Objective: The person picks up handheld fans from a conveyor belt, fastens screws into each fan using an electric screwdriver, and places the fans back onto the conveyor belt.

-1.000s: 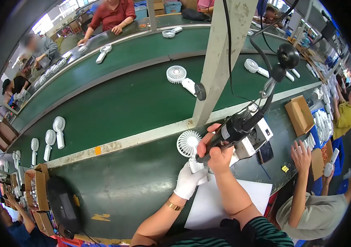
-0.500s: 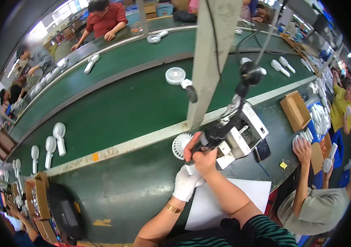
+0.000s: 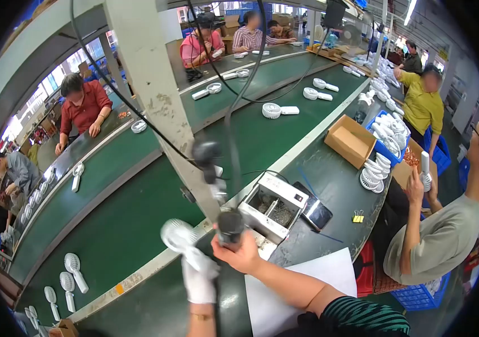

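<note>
My left hand [image 3: 199, 283], in a white glove, is closed on a white handheld fan [image 3: 180, 236], its round grille pointing away from me. Motion smears both the fan and the glove. Beside it, my bare right hand [image 3: 240, 255] wraps round a black electric screwdriver [image 3: 230, 224] that hangs on a cable; the fan is apart from its lower end. Just beyond my right hand stands a white metal box [image 3: 276, 205] with small loose pieces inside. A white sheet [image 3: 301, 292] lies beneath my right forearm.
Several white fans lie on the green conveyor belt [image 3: 144, 224] past a metal post [image 3: 155, 95]. To the right are a phone [image 3: 317, 214], a yellow clip [image 3: 358, 216], a cardboard box [image 3: 351, 140] and a blue crate of fans [image 3: 388, 135]. A co-worker in grey [image 3: 436, 241] sits close by.
My view has swung to the right. The fan in my left hand has moved out from under the screwdriver to the left, towards the belt. My right hand still grips the screwdriver.
</note>
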Available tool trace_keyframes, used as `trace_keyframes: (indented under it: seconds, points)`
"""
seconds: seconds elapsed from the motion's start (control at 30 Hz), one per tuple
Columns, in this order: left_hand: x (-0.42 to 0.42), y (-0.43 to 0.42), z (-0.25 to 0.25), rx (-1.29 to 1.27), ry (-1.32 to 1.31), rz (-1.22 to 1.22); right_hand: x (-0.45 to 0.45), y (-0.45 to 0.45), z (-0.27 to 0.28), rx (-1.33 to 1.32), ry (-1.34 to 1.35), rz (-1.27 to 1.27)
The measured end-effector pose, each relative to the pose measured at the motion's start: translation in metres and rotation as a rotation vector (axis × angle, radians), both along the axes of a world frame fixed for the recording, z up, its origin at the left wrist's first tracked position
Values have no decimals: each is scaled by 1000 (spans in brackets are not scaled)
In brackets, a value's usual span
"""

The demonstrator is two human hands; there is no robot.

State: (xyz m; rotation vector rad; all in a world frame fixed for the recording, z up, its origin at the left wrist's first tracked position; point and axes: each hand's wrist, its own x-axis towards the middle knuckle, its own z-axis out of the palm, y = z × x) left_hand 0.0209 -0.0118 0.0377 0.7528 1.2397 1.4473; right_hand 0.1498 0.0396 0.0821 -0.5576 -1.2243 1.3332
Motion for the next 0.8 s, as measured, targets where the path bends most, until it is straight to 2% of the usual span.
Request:
trace_keyframes:
  seconds: [0.03, 0.07, 0.1, 0.17, 0.23, 0.3, 0.33, 0.5, 0.63, 0.8]
  points:
    - [-21, 13, 5, 6, 254, 53, -1, 2, 1, 17, -92, -44]
    - [-34, 24, 5, 45, 563, 180, 4, 3, 16, 74, -340, -124]
    - [-46, 34, 8, 34, 874, 344, 1, 6, 13, 82, -321, -126]
    - [-51, 34, 2, 114, 792, 343, 8, 11, 23, 130, -374, -122]
    - [-23, 18, -9, 228, 692, 297, 16, 19, 22, 348, -439, -306]
    - [17, -13, -15, 75, 827, 186, 30, 16, 33, 420, -453, -418]
    - [38, -21, -20, 134, 869, 89, 40, 19, 33, 454, -395, -434]
    - [94, -28, -50, 265, 1104, -219, 79, 29, 26, 470, -118, -345]
    - [103, -11, -53, 298, 1061, -232, 101, 29, 23, 455, 41, -253]
    - [106, -1, -51, 321, 1075, -228, 112, 29, 26, 436, 117, -222]
